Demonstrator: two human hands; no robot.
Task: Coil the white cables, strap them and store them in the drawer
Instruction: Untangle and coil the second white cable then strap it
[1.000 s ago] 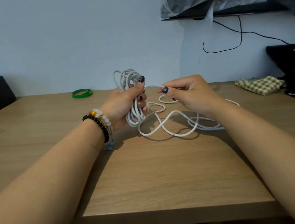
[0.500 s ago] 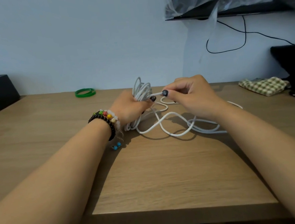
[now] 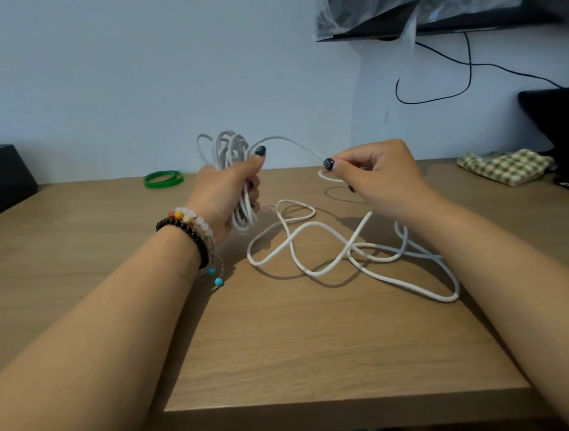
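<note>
Gripping the bundled loops of thin white cable (image 3: 234,171) upright above the wooden table (image 3: 321,342), the left hand (image 3: 226,196) anchors the coil; the right hand (image 3: 375,173) pinches the free strand, which should be fed evenly and untwisted, clearing tangled slack right of the coil.

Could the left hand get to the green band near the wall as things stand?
Probably not yet: the left hand grips the coiled white cable, so it is occupied. The path itself looks free, since only bare table lies between it and the green band.
</note>
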